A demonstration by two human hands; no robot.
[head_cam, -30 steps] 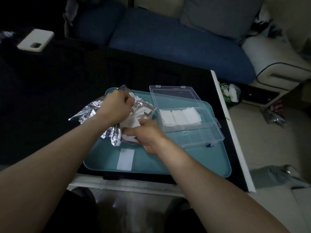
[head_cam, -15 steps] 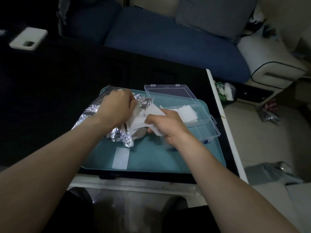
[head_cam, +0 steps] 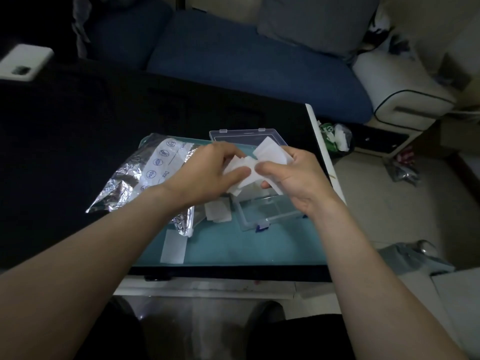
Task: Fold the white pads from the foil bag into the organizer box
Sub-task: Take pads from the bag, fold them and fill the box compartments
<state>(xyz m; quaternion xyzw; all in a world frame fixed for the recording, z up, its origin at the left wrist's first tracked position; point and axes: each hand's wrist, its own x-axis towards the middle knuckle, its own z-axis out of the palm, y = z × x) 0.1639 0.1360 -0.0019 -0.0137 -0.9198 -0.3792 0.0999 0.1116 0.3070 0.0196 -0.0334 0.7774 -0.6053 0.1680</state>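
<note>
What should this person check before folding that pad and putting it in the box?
1. Both hands grip the white pads: left hand and right hand pinch the white soft pads: ok.
2. Only one pad held: several overlap: not ok.
3. Clear plastic organizer box lid open: ok.
4. Free compartment: near ones look empty: ok.
5. Crinkled silver foil bag clear of the box: ok.
6. Loose pad on the teal tray: not ok.

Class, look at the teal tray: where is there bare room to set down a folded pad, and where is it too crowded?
Free: the tray's near strip, between the flat white pad and the tray's right edge, in front of the clear box. Crowded: the far half, where the foil bag, loose pads and the box sit, with both hands, left and right, gripping pads above.
</note>
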